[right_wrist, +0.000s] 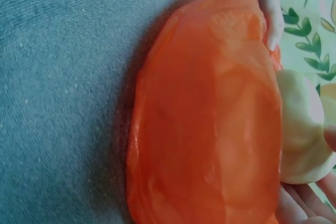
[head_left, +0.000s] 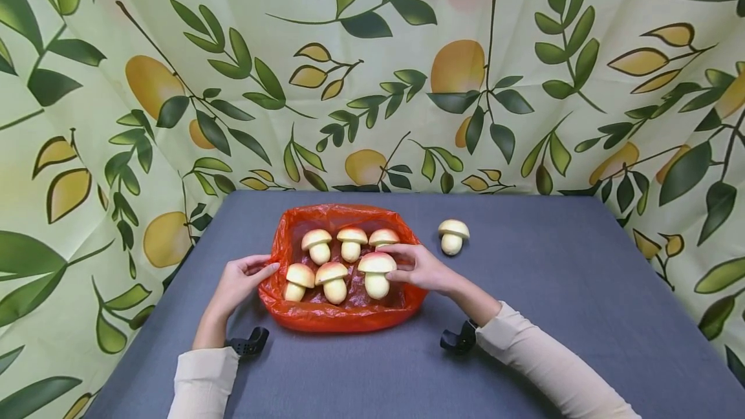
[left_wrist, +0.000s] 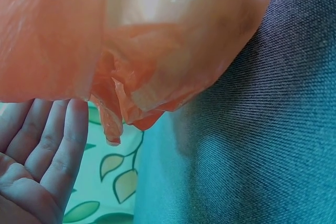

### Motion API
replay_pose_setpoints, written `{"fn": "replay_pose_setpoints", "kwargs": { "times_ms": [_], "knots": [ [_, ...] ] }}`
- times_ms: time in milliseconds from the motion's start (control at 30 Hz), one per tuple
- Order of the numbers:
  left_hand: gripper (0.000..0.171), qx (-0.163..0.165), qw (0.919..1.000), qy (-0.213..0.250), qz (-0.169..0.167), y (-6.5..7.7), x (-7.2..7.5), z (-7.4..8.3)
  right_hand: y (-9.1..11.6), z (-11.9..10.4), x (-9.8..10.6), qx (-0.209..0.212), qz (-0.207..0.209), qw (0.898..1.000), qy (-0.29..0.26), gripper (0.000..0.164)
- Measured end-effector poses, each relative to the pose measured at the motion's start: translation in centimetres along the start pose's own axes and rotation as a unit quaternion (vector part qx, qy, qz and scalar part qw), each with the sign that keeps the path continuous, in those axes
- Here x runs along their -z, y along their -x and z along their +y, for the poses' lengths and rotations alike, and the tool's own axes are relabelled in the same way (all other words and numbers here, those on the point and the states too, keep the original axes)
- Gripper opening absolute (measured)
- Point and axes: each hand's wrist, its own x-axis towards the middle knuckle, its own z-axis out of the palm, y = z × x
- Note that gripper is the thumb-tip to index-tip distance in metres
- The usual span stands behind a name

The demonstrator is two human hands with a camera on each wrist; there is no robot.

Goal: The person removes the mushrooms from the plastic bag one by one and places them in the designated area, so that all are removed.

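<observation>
An opened red plastic bag (head_left: 343, 322) stands on the table with several toy mushrooms inside, pale with reddish-tinged caps; one is this mushroom (head_left: 332, 282). At its left rim, my left hand (head_left: 240, 282) holds the edge between thumb and fingers. In the left wrist view the fingertips (left_wrist: 73, 114) disappear behind the red film. Over the bag's right side, my right hand (head_left: 421, 270) pinches an upright mushroom (head_left: 376, 275). The right wrist view shows that mushroom (right_wrist: 299, 124) beside the bag's rim, partly hidden by the film and fingers.
Another mushroom (head_left: 453, 236) stands on the grey cloth-covered table (head_left: 535, 277), behind and right of the bag. A curtain with leaves and fruit (head_left: 407, 115) hangs along the table's back. Black bands with cameras (head_left: 460, 337) sit at both wrists.
</observation>
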Motion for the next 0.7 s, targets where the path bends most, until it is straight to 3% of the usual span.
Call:
{"fn": "replay_pose_setpoints", "kwargs": {
  "times_ms": [700],
  "knots": [
    [0.041, 0.007, 0.9999, -0.01, 0.006, 0.2, 0.2, 0.3, 0.7, -0.2, 2.5, -0.003, 0.029, 0.999, 0.014, 0.055]
  ]
}}
